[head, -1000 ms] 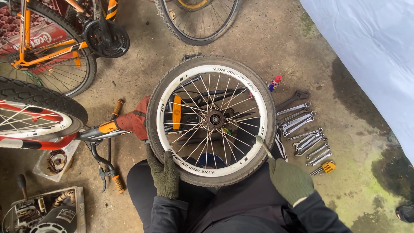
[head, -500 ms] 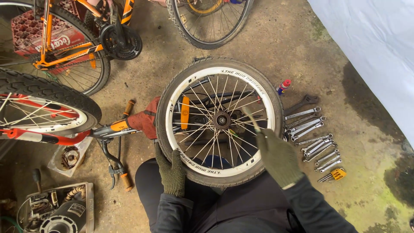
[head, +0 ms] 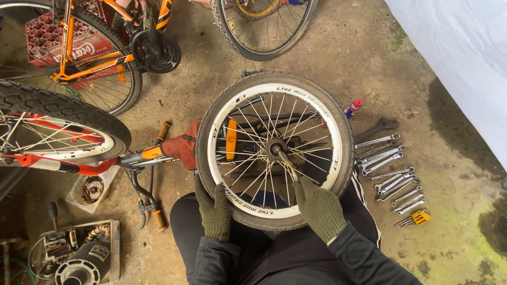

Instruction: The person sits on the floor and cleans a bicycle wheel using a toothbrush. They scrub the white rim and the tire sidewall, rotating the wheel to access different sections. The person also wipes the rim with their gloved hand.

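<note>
While the wheel [head: 274, 150] lies flat across the person's knees, the left hand [head: 214, 208] grips the tyre at its near edge, gloved fingers wrapped over the rubber, and the right hand [head: 317, 207] is closed on a thin tool [head: 288, 164] whose tip sits at the hub [head: 275, 147]. Risky spot, I'd say: that tool runs between tight spokes, so a slip could jab a spoke or skid off the axle nut, and with only one hand steadying it the wheel could rock on the lap. It's a small wheel, black knobbly tyre, white rim, an orange reflector [head: 231, 139] clipped in the spokes left of the hub. Spanners [head: 385, 163] lie in a row on the concrete to the right, near a spray can [head: 353, 107]; an orange bike frame [head: 79, 158] lies to the left.
</note>
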